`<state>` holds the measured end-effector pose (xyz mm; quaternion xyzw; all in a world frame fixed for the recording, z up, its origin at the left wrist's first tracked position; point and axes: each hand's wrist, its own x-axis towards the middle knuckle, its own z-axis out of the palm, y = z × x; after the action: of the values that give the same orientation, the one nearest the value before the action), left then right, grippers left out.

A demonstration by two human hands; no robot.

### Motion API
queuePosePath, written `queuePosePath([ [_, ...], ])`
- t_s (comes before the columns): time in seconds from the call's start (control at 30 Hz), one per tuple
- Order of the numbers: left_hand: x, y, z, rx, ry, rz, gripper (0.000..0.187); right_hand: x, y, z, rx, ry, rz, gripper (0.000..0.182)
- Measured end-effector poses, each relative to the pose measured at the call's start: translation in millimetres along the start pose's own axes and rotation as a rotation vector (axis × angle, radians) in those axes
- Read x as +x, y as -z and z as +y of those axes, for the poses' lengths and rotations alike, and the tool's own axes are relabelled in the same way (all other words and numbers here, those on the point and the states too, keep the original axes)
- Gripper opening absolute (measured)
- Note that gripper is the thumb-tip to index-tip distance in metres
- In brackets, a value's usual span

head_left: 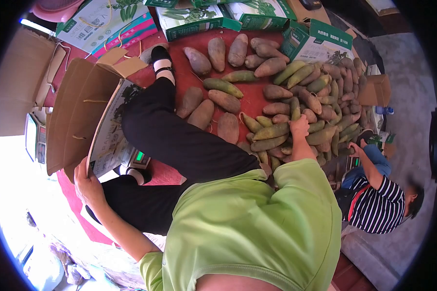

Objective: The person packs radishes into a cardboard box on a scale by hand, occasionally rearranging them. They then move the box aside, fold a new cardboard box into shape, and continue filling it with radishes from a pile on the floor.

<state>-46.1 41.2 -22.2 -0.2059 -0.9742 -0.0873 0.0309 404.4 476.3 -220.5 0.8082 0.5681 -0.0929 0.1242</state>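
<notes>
My left hand (88, 188) grips the lower edge of an open cardboard box (75, 114), its flaps spread and a rope handle showing inside. The box stands tilted beside my legs, next to a scale (140, 158) with a lit green display. My right hand (300, 127) reaches into a heap of radishes, fingers closed round the end of a green radish (295, 108). More green radishes (271, 132) lie just left of that hand, touching one another. Soil-covered brownish radishes (277, 107) lie above it.
Larger radishes (216, 54) are spread over the red mat (175, 48). Printed boxes (189, 22) line the far side, and another green and white box (318, 41) stands behind the heap. A co-worker in a striped shirt (379, 206) reaches toward the heap from the right.
</notes>
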Motion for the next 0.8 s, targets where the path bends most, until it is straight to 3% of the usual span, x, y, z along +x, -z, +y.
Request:
queuePosePath([
  [0.23, 0.3, 1.3, -0.6, 0.006, -0.017, 0.014, 0.038, -1.2, -14.2, 8.2, -0.069, 0.190, 0.084, 0.056],
  [0.4, 0.5, 9.6, 8.2, -0.017, 0.061, -0.033, 0.045, -12.0, -3.5, 3.5, -0.064, 0.193, 0.050, 0.057],
  [0.57, -0.3, 9.7, 6.0, -0.030, 0.083, -0.003, 0.040, -17.5, 0.8, -1.6, -0.055, 0.249, 0.021, 0.059],
  [0.77, -1.7, 10.6, 5.3, -0.032, 0.070, 0.018, 0.037, -22.2, 8.0, -26.3, -0.058, 0.440, 0.050, 0.058],
  [0.8, -1.1, 10.4, 4.8, -0.032, 0.069, 0.020, 0.036, -18.3, 8.5, -31.3, -0.026, 0.549, 0.073, 0.060],
])
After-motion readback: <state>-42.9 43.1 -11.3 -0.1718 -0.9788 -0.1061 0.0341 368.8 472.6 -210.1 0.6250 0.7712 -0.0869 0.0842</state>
